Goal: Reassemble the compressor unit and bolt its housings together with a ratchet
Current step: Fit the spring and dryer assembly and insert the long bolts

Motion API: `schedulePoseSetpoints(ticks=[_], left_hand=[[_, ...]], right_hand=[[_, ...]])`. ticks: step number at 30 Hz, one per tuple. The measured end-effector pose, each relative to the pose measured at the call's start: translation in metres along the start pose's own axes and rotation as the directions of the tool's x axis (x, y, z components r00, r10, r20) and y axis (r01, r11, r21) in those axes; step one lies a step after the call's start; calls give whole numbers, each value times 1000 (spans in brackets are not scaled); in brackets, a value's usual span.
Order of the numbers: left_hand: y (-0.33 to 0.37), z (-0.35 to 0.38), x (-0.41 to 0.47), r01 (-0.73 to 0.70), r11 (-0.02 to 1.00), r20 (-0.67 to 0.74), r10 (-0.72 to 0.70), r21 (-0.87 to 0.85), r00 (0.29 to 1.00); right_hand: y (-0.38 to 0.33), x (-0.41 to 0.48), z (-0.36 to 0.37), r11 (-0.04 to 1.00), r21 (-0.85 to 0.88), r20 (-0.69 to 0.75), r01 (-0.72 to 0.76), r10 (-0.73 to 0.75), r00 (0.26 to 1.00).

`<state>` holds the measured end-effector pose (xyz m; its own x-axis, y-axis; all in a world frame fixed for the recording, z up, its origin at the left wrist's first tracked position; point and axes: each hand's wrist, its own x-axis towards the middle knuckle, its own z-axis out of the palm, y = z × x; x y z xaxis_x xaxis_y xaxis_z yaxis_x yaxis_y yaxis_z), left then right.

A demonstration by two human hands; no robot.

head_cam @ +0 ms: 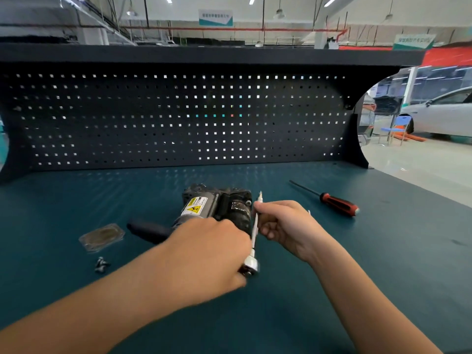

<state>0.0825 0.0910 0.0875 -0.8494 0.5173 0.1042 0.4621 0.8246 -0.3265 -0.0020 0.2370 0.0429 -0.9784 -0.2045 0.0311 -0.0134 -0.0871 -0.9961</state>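
While L fingers (236, 232), R fingers (268, 224) grip ratchet (251, 265), compressor (217, 206) behind; screwdriver (332, 201), plate (102, 237), bolts (101, 264) aside

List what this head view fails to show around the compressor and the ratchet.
- Left hand: motion-blurred, so its grip at the ratchet head is unclear.
- Compressor: its near side is hidden behind both hands.
- Black handle: its right end is covered by the left hand, so what it joins is unknown.
- Loose bolts: too small and blurred to count.
- Silver bar, pinched by the right hand: its tip is too small to identify.
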Motion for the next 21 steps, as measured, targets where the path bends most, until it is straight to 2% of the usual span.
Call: schedulePoseSetpoints(ticks=[2,5,8,11,13,15,16,17,19,21], left_hand=[[-16,-4,-3,23,992,13,-25,122,1000],[-38,-10,-7,16,954,3,-18,298,1000],[-46,-15,-11,45,931,-2,-48,361,999],[-49,-18,-16,130,917,-93,-102,377,990],[-50,-16,-17,148,956,-140,-115,253,983],[-47,-10,-17,125,992,-171,-127,-25,977],[-45,-8,-17,116,975,-203,-155,-190,967],[-44,-6,-17,108,927,-234,-201,-360,951],[-41,0,-15,79,761,-242,-300,-644,923],[-38,6,-12,60,647,-236,-361,-760,902]], right_hand=[[-3,6,1,998,53,-20,-18,19,1000],[-2,13,4,998,39,3,-51,51,999],[2,21,6,996,16,29,-87,86,996],[9,25,-1,992,-79,11,-96,97,995],[15,26,-6,988,-117,14,-102,104,994],[20,27,-7,985,-132,31,-109,114,993],[22,28,-7,984,-137,31,-117,122,992],[23,29,-6,982,-140,25,-123,128,991],[23,32,-7,982,-141,-2,-130,131,991],[24,34,-8,981,-143,-23,-129,127,992]])
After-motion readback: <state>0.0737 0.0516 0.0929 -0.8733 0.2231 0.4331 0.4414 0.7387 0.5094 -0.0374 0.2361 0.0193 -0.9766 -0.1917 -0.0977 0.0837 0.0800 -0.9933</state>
